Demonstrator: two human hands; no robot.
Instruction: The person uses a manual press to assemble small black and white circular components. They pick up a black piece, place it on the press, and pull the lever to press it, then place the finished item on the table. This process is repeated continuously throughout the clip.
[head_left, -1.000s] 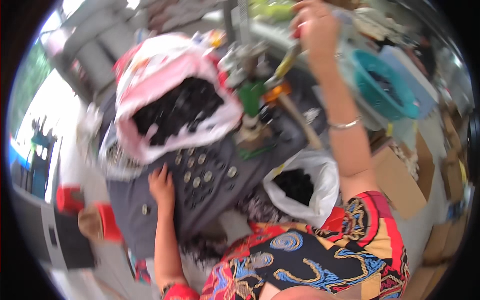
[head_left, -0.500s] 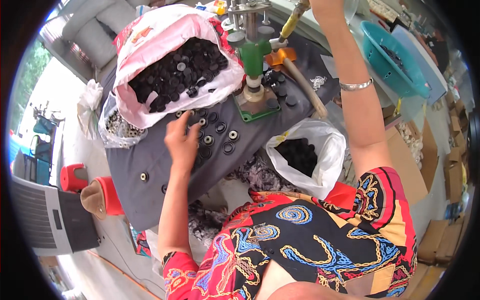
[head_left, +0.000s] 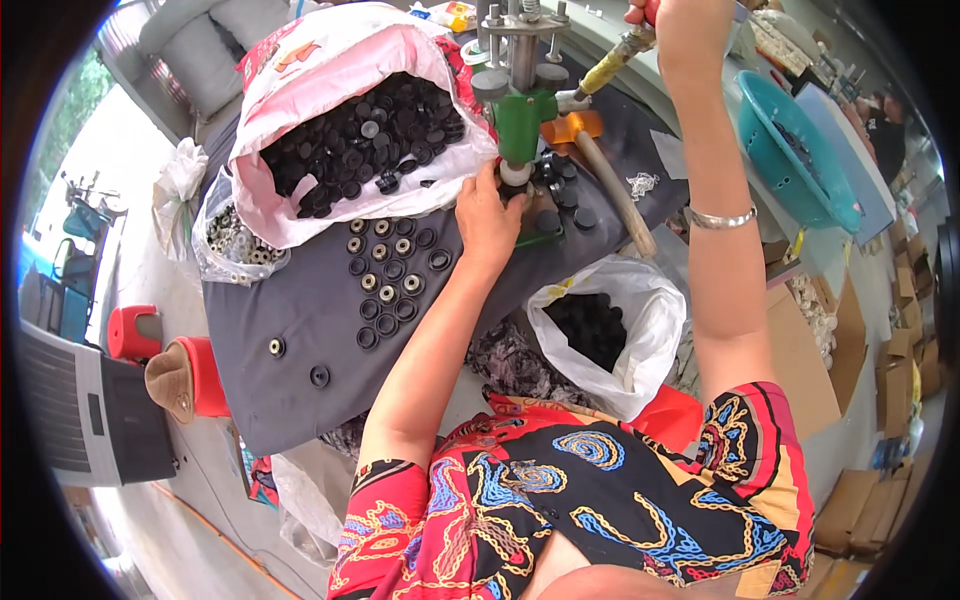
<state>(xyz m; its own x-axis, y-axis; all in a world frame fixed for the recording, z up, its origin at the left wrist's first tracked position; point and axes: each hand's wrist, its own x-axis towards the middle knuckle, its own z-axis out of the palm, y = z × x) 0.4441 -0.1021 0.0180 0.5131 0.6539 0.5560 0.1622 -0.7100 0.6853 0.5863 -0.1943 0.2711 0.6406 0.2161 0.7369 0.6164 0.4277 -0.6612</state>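
Note:
My right hand point(head_left: 690, 28) is wrapped round the end of the long lever point(head_left: 615, 62) of a green hand press point(head_left: 522, 122). My left hand point(head_left: 488, 222) is at the press base, its fingers drawn together just under the ram. Whatever lies between those fingertips is hidden. To the left of that hand, black rings point(head_left: 386, 324), some with metal centres, lie in loose rows on the dark cloth. A large white and pink sack point(head_left: 270, 215) full of black round caps point(head_left: 350, 150) lies open behind them.
An orange-headed hammer point(head_left: 612, 180) and several black caps lie right of the press. An open white bag point(head_left: 650, 350) of black pieces is at the near edge. A clear bag point(head_left: 240, 250) of metal parts sits at left. A teal basket point(head_left: 800, 160) stands far right.
My left hand has moved right, from the rows of rings to the press base. My right hand, on the lever, appears slightly further right. The view has shifted a little.

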